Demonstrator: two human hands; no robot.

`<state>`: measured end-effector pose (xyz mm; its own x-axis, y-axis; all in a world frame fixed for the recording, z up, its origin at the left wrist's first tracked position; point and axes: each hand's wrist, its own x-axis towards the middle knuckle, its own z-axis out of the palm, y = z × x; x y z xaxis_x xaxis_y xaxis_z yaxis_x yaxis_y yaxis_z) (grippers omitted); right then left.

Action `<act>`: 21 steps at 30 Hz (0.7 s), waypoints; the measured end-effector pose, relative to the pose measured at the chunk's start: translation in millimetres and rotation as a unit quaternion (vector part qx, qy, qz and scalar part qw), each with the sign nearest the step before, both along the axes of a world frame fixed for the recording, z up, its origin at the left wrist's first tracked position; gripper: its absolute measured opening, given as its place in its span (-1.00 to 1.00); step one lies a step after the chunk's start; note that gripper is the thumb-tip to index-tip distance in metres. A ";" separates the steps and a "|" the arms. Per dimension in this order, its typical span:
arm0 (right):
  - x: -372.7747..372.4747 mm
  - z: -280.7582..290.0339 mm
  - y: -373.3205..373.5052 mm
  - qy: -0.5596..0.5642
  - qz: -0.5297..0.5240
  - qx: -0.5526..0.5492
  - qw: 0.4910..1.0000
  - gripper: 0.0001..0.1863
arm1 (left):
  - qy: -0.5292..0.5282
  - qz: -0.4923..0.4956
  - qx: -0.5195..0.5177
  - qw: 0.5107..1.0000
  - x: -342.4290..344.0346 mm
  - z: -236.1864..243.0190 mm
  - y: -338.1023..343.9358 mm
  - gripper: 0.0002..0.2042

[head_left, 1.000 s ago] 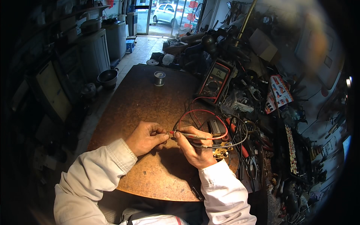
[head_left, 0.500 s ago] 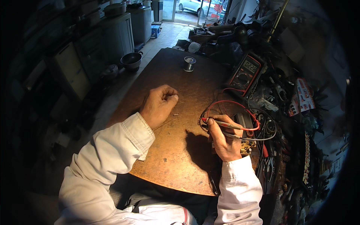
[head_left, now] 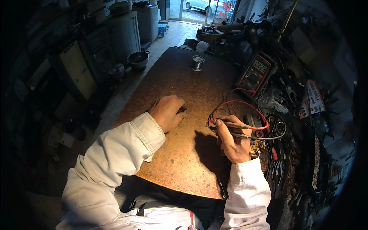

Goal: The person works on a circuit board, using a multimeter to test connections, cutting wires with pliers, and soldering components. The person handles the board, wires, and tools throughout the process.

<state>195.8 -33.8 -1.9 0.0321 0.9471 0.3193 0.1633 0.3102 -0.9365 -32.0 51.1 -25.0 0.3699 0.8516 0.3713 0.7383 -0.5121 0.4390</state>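
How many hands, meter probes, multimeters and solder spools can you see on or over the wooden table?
Hands: 2, the left hand and the right hand
Meter probes: 2, a red probe and a black probe
Multimeters: 1, the multimeter
Solder spools: 1, the solder spool
Total: 6

Head camera, looking steeply down, close over workbench (head_left: 184, 88).
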 end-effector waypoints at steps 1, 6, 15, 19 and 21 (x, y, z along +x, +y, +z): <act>0.1 -0.7 -0.4 0.004 0.000 -0.004 1.000 -0.91 | 0.019 0.005 -0.017 1.000 -1.0 0.7 -2.5 -0.79; 1.9 -2.1 3.3 -0.055 -0.003 0.054 0.997 -0.91 | 0.015 -0.036 0.002 0.999 -2.6 5.4 -2.4 -0.81; 2.1 -8.2 4.5 -0.029 0.025 0.029 0.999 -0.90 | -0.029 -0.023 -0.051 0.998 3.9 4.5 -2.5 -0.82; 4.3 -7.4 2.8 -0.053 -0.005 -0.009 0.999 -0.86 | -0.295 -0.084 -0.296 0.905 5.8 10.4 4.2 -0.83; 2.7 -0.3 1.2 -0.057 -0.020 -0.004 0.998 -0.85 | -0.406 -0.112 -0.396 0.816 5.6 9.4 3.9 -0.83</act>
<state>198.5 -32.6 -2.3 0.0340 0.9482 0.3160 0.2813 0.2943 -0.9134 -26.4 55.0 -15.6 0.4558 0.8879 -0.0621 -0.0343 0.0872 0.9956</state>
